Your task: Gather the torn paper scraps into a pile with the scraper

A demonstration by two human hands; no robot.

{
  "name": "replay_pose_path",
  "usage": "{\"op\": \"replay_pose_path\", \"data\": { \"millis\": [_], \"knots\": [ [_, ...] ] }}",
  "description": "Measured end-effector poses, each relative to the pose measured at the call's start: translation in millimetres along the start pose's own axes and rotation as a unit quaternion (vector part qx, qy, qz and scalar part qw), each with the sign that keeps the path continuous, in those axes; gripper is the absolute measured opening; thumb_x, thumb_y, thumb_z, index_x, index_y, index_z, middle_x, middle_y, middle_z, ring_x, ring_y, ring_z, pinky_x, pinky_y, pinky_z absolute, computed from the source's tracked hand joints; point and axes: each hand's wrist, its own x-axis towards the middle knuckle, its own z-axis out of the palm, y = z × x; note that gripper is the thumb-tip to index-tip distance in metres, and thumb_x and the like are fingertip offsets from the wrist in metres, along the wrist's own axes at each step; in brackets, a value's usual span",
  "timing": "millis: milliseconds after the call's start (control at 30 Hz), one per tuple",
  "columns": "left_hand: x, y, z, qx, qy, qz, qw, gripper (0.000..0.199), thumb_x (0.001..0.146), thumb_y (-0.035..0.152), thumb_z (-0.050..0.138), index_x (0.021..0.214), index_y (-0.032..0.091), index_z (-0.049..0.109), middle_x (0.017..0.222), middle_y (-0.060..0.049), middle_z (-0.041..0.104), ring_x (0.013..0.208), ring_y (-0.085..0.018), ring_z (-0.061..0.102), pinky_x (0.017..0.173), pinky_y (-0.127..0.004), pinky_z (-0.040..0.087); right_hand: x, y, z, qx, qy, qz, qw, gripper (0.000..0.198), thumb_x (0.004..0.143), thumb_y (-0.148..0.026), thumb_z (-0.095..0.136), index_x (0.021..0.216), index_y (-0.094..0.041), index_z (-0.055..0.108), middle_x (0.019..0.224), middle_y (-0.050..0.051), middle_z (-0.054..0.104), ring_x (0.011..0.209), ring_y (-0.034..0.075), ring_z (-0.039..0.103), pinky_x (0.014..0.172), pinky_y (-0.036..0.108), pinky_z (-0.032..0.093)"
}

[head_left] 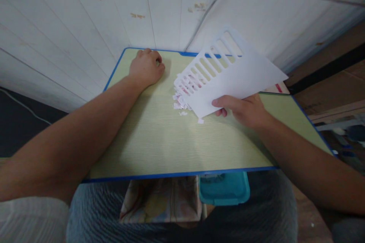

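Note:
My right hand (pixel 242 109) grips a white sheet of paper (pixel 236 78) by its lower edge, thumb on top and fingers beneath. A row of long slots is cut along the sheet's far left side, and the sheet is tilted above the table. Under and beside the slotted end lies a pile of small white and pinkish paper scraps (pixel 180 100), partly hidden by the sheet. One small scrap (pixel 200 120) sits by the sheet's near corner. At the table's back left rests my left hand (pixel 146 67), fingers curled in; nothing shows in it.
The pale green table (pixel 159 144) has a blue edge. Below its front edge are a patterned fabric bin (pixel 162 212) and a turquoise plastic container (pixel 225 191). A white panelled wall with a cable (pixel 205 15) stands behind. Cardboard boxes (pixel 336 68) are at the right.

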Motion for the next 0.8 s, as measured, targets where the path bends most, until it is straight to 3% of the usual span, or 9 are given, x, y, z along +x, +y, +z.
{"op": "replay_pose_path", "data": {
  "millis": [133,433,600,800],
  "knots": [
    [1.6,-3.4,1.0,-0.028,-0.007,0.004,1.000,0.049,0.097,0.049,0.063,0.140,0.030,0.080,0.151,-0.011,0.073,0.151,-0.039,0.052,0.132,-0.061,0.043,0.6,1.5,-3.7,-0.014,0.040,-0.023,0.999,0.027,0.076,-0.032,0.088,0.056,-0.026,0.071,0.056,0.004,0.068,0.049,0.019,0.058,0.044,0.034,0.047],
    [0.0,-1.4,0.1,0.000,0.004,0.002,1.000,0.030,0.107,0.040,0.060,0.127,0.027,0.077,0.149,-0.012,0.073,0.147,-0.038,0.055,0.128,-0.053,0.048,5.7,0.7,-5.7,-0.017,0.033,-0.038,0.999,0.020,0.071,-0.025,0.084,0.058,-0.027,0.069,0.056,0.002,0.065,0.048,0.017,0.056,0.045,0.035,0.051],
    [-1.1,0.3,-2.2,-0.035,-0.018,-0.006,0.999,0.044,0.102,0.052,0.068,0.139,0.030,0.075,0.156,-0.010,0.072,0.156,-0.040,0.048,0.134,-0.054,0.039,4.8,-2.7,-4.3,-0.014,0.048,-0.029,0.998,0.023,0.070,-0.027,0.086,0.059,-0.028,0.065,0.054,0.000,0.062,0.049,0.019,0.058,0.046,0.035,0.056],
    [-3.2,4.1,-4.1,-0.011,-0.007,-0.004,1.000,0.036,0.105,0.037,0.057,0.131,0.025,0.079,0.152,-0.015,0.071,0.149,-0.038,0.056,0.131,-0.057,0.044,2.8,-0.1,-2.3,-0.012,0.005,-0.020,1.000,0.022,0.070,-0.030,0.083,0.056,-0.026,0.067,0.054,-0.001,0.062,0.048,0.017,0.057,0.048,0.032,0.055]
  ]
}}
